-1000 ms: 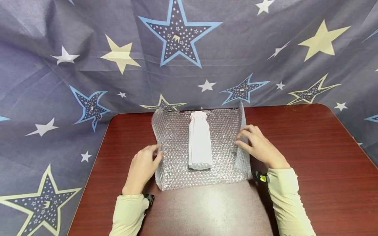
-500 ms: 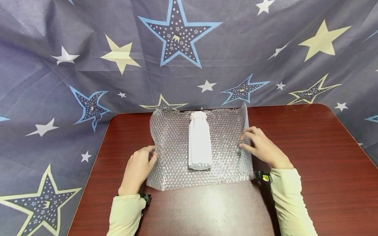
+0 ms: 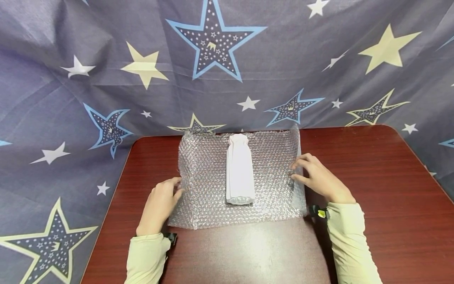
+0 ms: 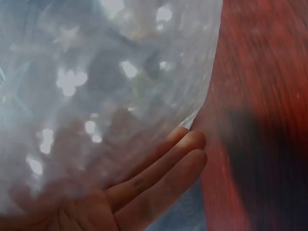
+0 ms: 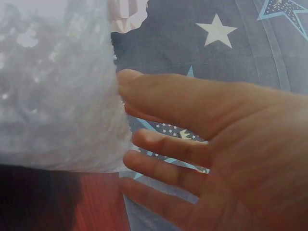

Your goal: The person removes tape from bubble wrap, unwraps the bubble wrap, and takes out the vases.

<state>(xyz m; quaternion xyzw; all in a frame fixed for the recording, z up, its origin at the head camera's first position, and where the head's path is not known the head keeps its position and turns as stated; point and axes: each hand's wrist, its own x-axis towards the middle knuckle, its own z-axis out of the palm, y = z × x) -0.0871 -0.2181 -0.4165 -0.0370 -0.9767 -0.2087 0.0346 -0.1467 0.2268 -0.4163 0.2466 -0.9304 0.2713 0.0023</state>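
Note:
A sheet of bubble wrap (image 3: 209, 189) lies on the table, its left and right sides raised. On its middle rests a stack of white, bottle-shaped pieces (image 3: 241, 173), the narrow end pointing away. My left hand (image 3: 159, 205) holds the wrap's left edge; the left wrist view shows its fingers (image 4: 163, 178) nearly straight, partly seen through the clear wrap (image 4: 96, 96), with the thumb hidden. At the opposite edge, my right hand (image 3: 320, 177) pinches the wrap between thumb and index finger; in the right wrist view its other fingers (image 5: 168, 168) are spread behind the wrap (image 5: 57, 106).
The reddish-brown table (image 3: 369, 169) extends to both sides and toward me. Behind it hangs a grey-blue cloth (image 3: 276, 59) printed with stars. Black bands are partly visible at both wrists, near the pale yellow sleeves.
Both hands have moved apart, the left further than the right. The wrap's side edges have moved outward with them and lean lower. The white stack has stayed in place.

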